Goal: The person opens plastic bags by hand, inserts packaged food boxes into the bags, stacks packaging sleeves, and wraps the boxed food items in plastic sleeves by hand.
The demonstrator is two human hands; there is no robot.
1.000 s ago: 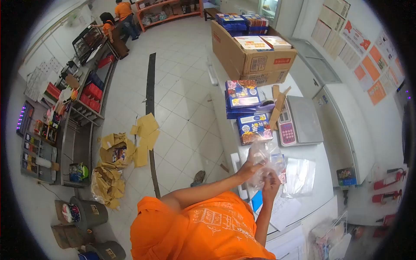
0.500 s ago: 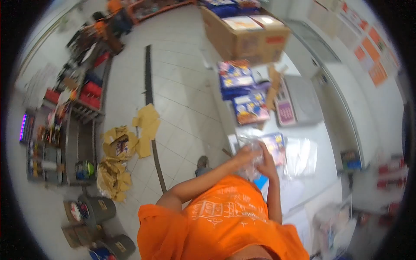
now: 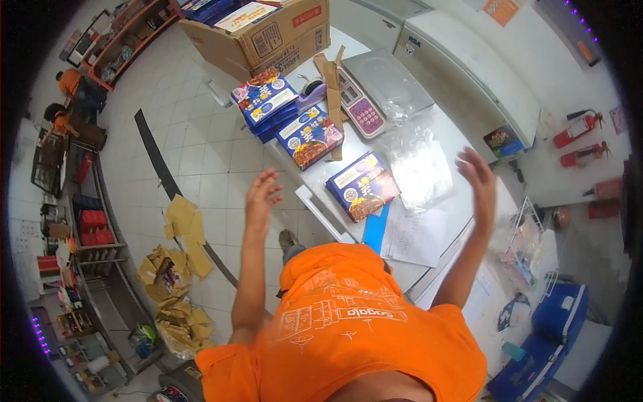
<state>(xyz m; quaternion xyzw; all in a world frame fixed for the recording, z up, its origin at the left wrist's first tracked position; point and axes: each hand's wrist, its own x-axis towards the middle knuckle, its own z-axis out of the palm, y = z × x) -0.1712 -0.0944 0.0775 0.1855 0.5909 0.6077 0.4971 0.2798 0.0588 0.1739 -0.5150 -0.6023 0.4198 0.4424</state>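
My left hand is raised beside the table's left edge, fingers loosely curled and apart, nothing visible in it. My right hand is up over the table's right side, likewise holding nothing that I can see. Between them lies a blue printed food box or packet on the white table. Clear plastic bags lie flat to its right, nearest my right hand. Farther off, a stack of similar blue packs and another pack sit near the left edge.
A digital scale with a pink keypad stands behind, beside a tape dispenser and cardboard strips. A large cardboard box is at the far end. Papers lie near me. Torn brown paper litters the floor; two people work at far left.
My hands held crumpled clear plastic together over the pack; they are now spread wide apart without it. The view has turned to the right.
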